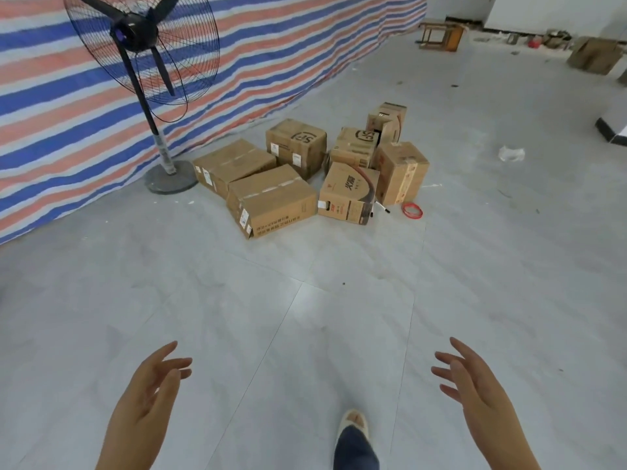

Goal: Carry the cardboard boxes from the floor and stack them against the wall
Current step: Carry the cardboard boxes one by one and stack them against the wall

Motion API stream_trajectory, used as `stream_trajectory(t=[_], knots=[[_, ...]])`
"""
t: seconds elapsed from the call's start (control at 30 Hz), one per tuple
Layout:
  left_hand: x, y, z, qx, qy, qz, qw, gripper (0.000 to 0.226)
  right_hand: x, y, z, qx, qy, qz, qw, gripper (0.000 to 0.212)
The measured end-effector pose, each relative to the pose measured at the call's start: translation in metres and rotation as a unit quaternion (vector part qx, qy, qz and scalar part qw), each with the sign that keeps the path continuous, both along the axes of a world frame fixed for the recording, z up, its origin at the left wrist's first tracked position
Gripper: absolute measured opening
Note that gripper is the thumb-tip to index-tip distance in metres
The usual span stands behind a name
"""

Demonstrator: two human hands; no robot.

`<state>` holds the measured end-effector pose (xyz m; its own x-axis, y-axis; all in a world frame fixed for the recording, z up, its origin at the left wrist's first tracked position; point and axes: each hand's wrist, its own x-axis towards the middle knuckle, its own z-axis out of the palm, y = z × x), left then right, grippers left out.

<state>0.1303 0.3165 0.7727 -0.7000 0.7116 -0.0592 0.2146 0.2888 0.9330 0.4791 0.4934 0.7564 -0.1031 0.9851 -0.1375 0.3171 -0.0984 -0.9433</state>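
1. Head view: left hand [147,398] low at left, palm turned inward, fingers [176,362] straight and loosely spread, holding nothing.
2. Right hand [475,385] low at right, palm facing the left hand, fingers [448,359] extended and spread, holding nothing. Both hands well apart from each other and well short of the boxes.
3. Shoe [354,424] and dark trouser leg between the hands, planted on the grey tiled floor [305,317].
4. Cardboard boxes grouped on the floor mid-frame, near the striped tarpaulin [68,113] hung along the left edge of the floor.
5. Large front box [271,200] lying flat, tilted slightly, nearest the hands; flat box [234,162] just behind it, touching.
6. SF-marked box [297,145] behind those two, closest to the tarpaulin.
7. Box with red print [349,193] to the right of the large front box; taped box [402,171] upright just beside it.
8. Second SF-marked box [354,145] and far tall box [386,120] behind these.
9. None of the boxes stacked; all resting on the floor.
10. Red ring [412,210] and a marker pen [383,208] on the floor just beside the right-hand boxes.
11. Pedestal fan [142,45] standing left of the boxes, round base by the tarpaulin.
12. Wooden stool [439,37] and a further carton [593,56] toward the far edge of the floor; crumpled clear wrapper [511,153] at right.
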Motion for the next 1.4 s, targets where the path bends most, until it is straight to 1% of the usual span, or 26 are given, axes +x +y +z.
stream_trajectory(t=[0.07, 0.1, 0.23, 0.3, 0.43, 0.53, 0.67, 0.8, 0.9, 1.0, 1.17, 1.23, 1.33, 1.4], knots=[[0.002, 0.055, 0.0, 0.006, 0.0, 0.027, 1.0, 0.037, -0.003, 0.061, 0.006, 0.008, -0.004, 0.014, 1.0, 0.032], [0.006, 0.072, 0.003, 0.007, -0.003, 0.038, 0.999, 0.039, -0.006, 0.079, 0.01, 0.01, -0.004, 0.02, 1.0, 0.032], [0.008, 0.166, 0.002, 0.021, -0.02, 0.036, 0.999, 0.036, -0.02, 0.18, 0.02, 0.014, -0.02, 0.057, 0.998, 0.032], [0.008, 0.202, 0.005, 0.021, -0.034, 0.041, 0.998, 0.036, -0.03, 0.22, 0.022, 0.009, -0.025, 0.075, 0.997, 0.031], [-0.015, 0.264, -0.003, -0.001, -0.034, 0.057, 0.998, 0.037, -0.058, 0.292, 0.015, -0.005, -0.036, 0.092, 0.995, 0.032], [-0.047, 0.311, -0.014, -0.016, -0.046, 0.064, 0.997, 0.036, -0.088, 0.346, 0.003, -0.017, -0.043, 0.095, 0.994, 0.03], [-0.105, 0.389, -0.015, -0.026, -0.032, 0.079, 0.996, 0.038, -0.14, 0.427, -0.005, -0.016, -0.036, 0.077, 0.996, 0.03], [-0.185, 0.478, 0.007, -0.015, -0.006, 0.078, 0.997, 0.038, -0.213, 0.515, 0.008, -0.002, -0.029, 0.065, 0.997, 0.031], [-0.24, 0.538, 0.019, -0.017, 0.021, 0.065, 0.998, 0.034, -0.272, 0.572, 0.022, 0.022, -0.029, 0.081, 0.996, 0.03], [-0.276, 0.583, 0.022, -0.03, 0.031, 0.057, 0.997, 0.032, -0.318, 0.617, 0.026, 0.021, -0.042, 0.111, 0.993, 0.029], [-0.316, 0.644, 0.006, -0.038, -0.002, 0.097, 0.995, 0.038, -0.372, 0.702, 0.007, -0.014, -0.069, 0.132, 0.989, 0.03], [-0.334, 0.674, -0.002, -0.049, -0.015, 0.121, 0.991, 0.038, -0.396, 0.747, -0.003, -0.022, -0.08, 0.142, 0.986, 0.031], [-0.364, 0.728, -0.014, -0.063, -0.03, 0.154, 0.986, 0.038, -0.44, 0.824, -0.016, -0.038, -0.078, 0.164, 0.983, 0.021], [-0.382, 0.768, -0.023, -0.068, -0.046, 0.178, 0.981, 0.036, -0.472, 0.879, -0.022, -0.04, -0.081, 0.198, 0.976, 0.022]])
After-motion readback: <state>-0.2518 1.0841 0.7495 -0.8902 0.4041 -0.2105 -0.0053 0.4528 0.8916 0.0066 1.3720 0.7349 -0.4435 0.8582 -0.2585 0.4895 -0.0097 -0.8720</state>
